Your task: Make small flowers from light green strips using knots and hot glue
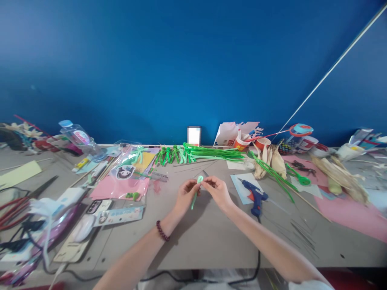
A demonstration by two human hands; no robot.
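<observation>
Left of the blue glue gun (pixel 256 198), our left hand (pixel 186 191) and right hand (pixel 218 190) pinch a pale green strip (pixel 200 179) between their fingertips, one end coiled. Behind the blue glue gun, a red cup (pixel 241 145) holds pens (pixel 239 133).

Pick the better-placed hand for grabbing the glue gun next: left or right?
Right, likely: the right hand is nearer the glue gun, which lies on that side. The left hand is farther off. Both hands pinch the green piece, so the right would need to let go first.
</observation>
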